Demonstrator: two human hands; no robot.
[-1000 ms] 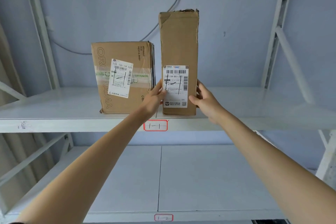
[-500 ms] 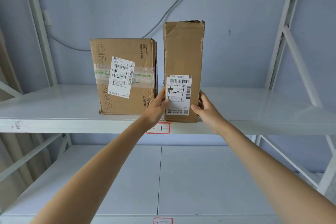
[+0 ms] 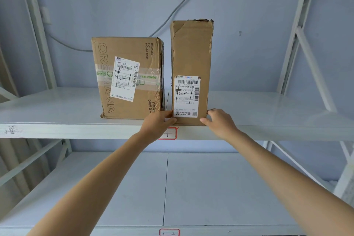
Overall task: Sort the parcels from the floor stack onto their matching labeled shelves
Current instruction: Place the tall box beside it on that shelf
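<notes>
Cardboard wide parcel (image 3: 128,80) stands just left of tall parcel (image 3: 191,71), pinched by both hands' grip.

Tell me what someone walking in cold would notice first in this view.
Two cardboard parcels stand on the upper shelf: a tall narrow box right of centre, and a wider box close on its left with a slim gap between. The left hand and right hand press the tall box's bottom corners at the shelf edge. A red-bordered tag sits on the shelf edge just below, partly hidden by the left hand.
</notes>
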